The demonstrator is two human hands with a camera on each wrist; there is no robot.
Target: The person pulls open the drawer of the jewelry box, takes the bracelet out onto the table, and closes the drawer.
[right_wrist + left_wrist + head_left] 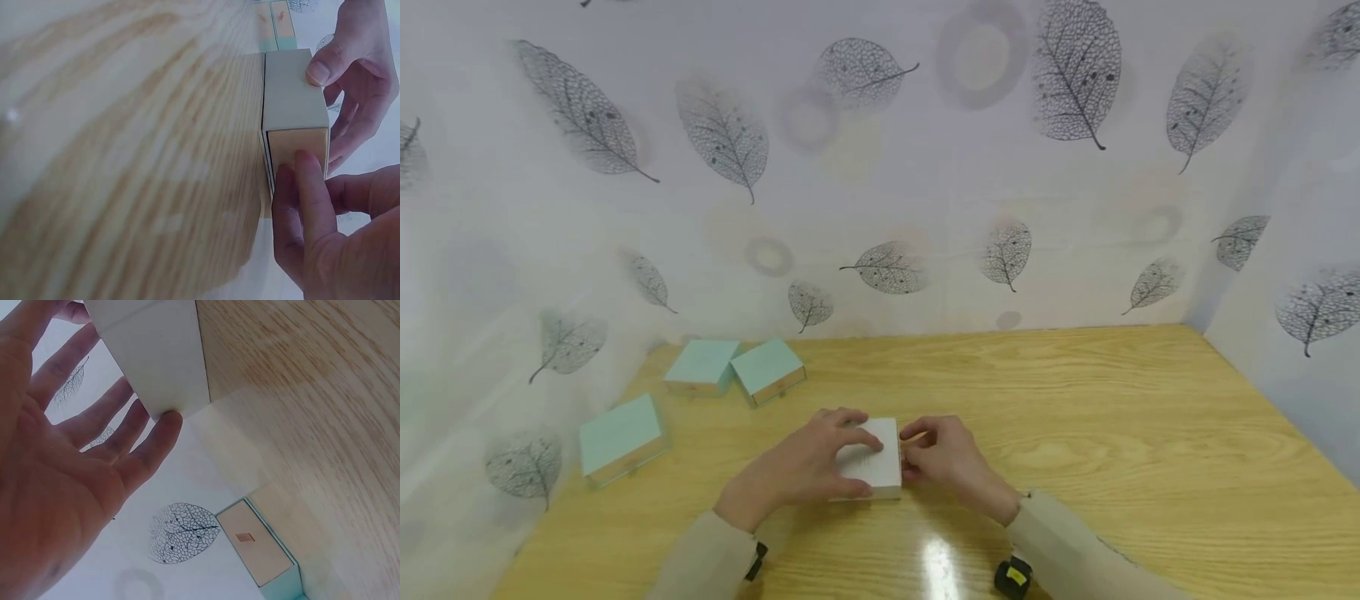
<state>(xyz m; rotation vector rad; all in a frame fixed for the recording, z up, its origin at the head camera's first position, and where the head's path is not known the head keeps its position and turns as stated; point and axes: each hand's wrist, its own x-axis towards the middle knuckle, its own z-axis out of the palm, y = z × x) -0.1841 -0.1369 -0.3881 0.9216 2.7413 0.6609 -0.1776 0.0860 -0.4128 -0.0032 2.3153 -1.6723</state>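
A white drawer box (pixel 886 467) lies on the table in front of the person; in the right wrist view its tan drawer front (pixel 297 142) faces right and looks flush with the sleeve. The left hand (pixel 808 458) spans the box, thumb on the near edge, other fingers over the top and far side. In the left wrist view its little finger touches a corner of the box (pixel 162 356). At the drawer front, the right hand (pixel 951 458) has its curled fingertips together against the middle of the panel. Any pull tab there is hidden by these fingers.
On the table's left side stand three mint-green drawer boxes: one nearer (pixel 621 429), one at the back (pixel 703 362) and one beside it (pixel 767 367). A leaf-patterned curtain (pixel 947 183) borders the wooden table (pixel 1112 417) at the back and sides.
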